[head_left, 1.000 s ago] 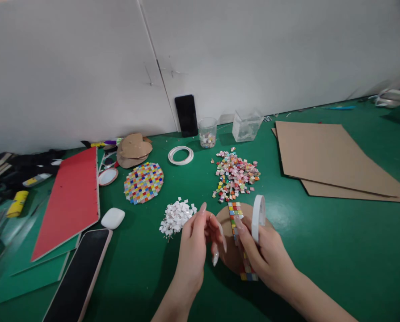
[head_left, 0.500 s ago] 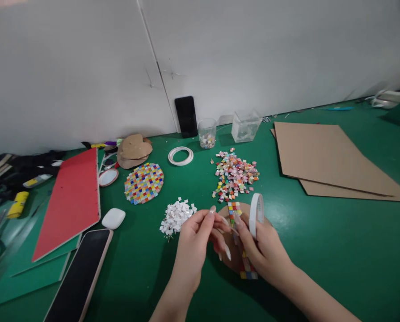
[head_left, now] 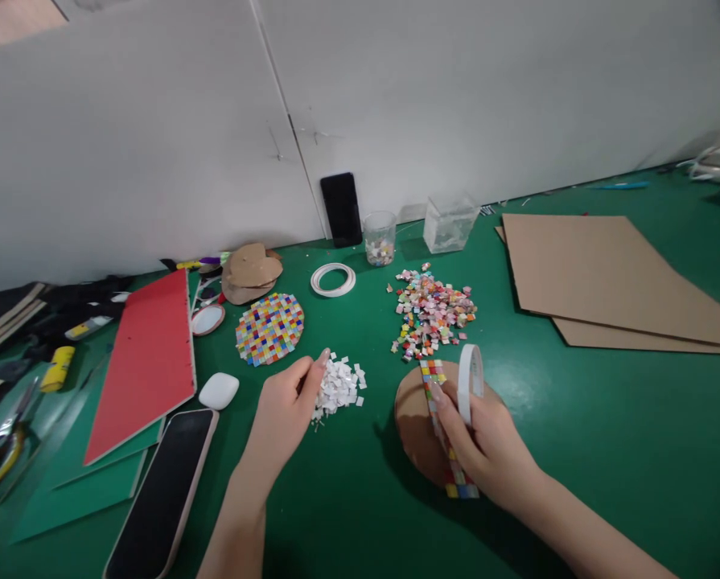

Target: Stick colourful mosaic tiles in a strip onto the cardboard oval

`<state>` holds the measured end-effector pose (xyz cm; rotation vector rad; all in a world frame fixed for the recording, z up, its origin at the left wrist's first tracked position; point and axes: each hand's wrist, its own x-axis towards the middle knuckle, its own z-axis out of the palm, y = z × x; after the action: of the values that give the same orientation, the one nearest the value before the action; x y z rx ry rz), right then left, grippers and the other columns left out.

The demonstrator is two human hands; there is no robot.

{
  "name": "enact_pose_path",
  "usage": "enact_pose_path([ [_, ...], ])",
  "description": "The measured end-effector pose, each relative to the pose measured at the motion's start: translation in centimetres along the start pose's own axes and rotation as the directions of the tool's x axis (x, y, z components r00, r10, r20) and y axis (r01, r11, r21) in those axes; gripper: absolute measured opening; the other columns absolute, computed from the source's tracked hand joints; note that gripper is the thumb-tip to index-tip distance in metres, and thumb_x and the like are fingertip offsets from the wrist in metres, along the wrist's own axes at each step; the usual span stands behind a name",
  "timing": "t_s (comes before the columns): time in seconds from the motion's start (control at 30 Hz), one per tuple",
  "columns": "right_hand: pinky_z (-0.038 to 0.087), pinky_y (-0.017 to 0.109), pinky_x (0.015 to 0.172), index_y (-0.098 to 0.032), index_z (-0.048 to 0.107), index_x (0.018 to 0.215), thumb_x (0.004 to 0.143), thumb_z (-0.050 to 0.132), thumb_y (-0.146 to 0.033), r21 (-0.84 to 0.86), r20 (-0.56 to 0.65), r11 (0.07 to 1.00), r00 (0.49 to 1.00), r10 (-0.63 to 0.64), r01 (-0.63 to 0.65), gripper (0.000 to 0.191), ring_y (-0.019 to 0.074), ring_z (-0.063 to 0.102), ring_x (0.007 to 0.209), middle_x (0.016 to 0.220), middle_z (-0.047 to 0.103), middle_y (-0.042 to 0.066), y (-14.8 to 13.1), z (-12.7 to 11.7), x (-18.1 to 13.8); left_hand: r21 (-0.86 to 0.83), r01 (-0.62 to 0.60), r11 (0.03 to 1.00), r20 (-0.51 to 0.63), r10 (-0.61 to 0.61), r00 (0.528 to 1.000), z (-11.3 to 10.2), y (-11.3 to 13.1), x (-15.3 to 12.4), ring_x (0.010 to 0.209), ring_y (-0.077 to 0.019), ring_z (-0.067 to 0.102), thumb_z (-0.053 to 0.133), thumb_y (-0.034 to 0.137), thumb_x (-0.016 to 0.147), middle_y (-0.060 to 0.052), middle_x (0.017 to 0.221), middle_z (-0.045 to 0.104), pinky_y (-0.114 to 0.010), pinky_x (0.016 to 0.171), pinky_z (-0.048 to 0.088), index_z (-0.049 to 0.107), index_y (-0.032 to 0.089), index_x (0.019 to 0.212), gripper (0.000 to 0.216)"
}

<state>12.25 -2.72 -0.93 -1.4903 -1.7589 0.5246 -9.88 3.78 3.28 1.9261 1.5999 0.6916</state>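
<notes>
My right hand (head_left: 486,438) grips a round cardboard disc (head_left: 417,434), its thumb on the strip of small coloured mosaic tiles (head_left: 433,371) running across it. A narrow white roll of tape (head_left: 469,384) stands looped at the same hand's fingers. My left hand (head_left: 287,410) is closed, thumb and forefinger pinched together at the left side of a pile of white paper bits (head_left: 340,386). Whatever its fingertips hold, if anything, is hidden. Behind the disc lies a heap of loose coloured tiles (head_left: 433,314). A finished-looking tiled disc (head_left: 270,330) rests behind my left hand.
Phones lie at the front left (head_left: 160,490) and lean on the wall (head_left: 341,209). A white case (head_left: 219,392), red board (head_left: 146,362) and scissors (head_left: 3,450) are on the left. At the back stand a cup (head_left: 380,241) and clear box (head_left: 450,225). Cardboard sheets (head_left: 619,273) lie right.
My left hand has moved left, away from the disc to the white paper pile, and its fingers have drawn together. My right hand still holds the disc, with the tape roll at its fingers.
</notes>
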Motion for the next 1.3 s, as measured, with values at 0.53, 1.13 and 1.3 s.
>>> enact_pose_path([
  [0.53,0.033,0.026,0.042,-0.022,0.042,0.063,0.095,0.032,-0.031,-0.004,0.023,1.000,1.000,0.002,-0.002,0.034,0.0122,0.045,0.040,0.048,0.048,-0.003,0.31,0.18,-0.37,0.133,0.044,0.990,-0.106,-0.030,0.994,0.38,-1.25,-0.56,0.052,-0.0135,0.047,0.044,0.038,0.088,0.002,0.060,0.055,-0.022,0.051,0.032,0.051,0.021,0.071,0.025],
  [1.13,0.034,0.025,0.041,-0.022,0.043,0.062,0.095,0.032,-0.030,-0.008,0.053,1.000,0.999,0.000,0.000,0.036,0.0129,0.047,0.039,0.047,0.050,-0.001,0.16,-0.06,-0.29,0.019,0.049,0.999,-0.098,-0.047,0.994,0.93,-0.75,-0.67,0.045,-0.0103,0.035,0.048,0.035,0.087,0.005,0.048,0.038,-0.023,0.047,0.025,0.042,0.020,0.059,0.033],
  [1.3,0.032,0.025,0.040,-0.021,0.043,0.063,0.095,0.032,-0.029,-0.016,0.029,1.000,0.999,-0.026,0.027,0.034,0.0123,0.045,0.038,0.046,0.048,-0.002,0.21,-0.03,-0.30,-0.064,0.049,0.997,-0.085,-0.054,0.995,1.16,-0.76,-0.50,0.061,-0.0137,0.050,0.054,0.030,0.084,0.000,0.070,0.057,-0.021,0.054,0.036,0.059,0.022,0.088,0.011],
])
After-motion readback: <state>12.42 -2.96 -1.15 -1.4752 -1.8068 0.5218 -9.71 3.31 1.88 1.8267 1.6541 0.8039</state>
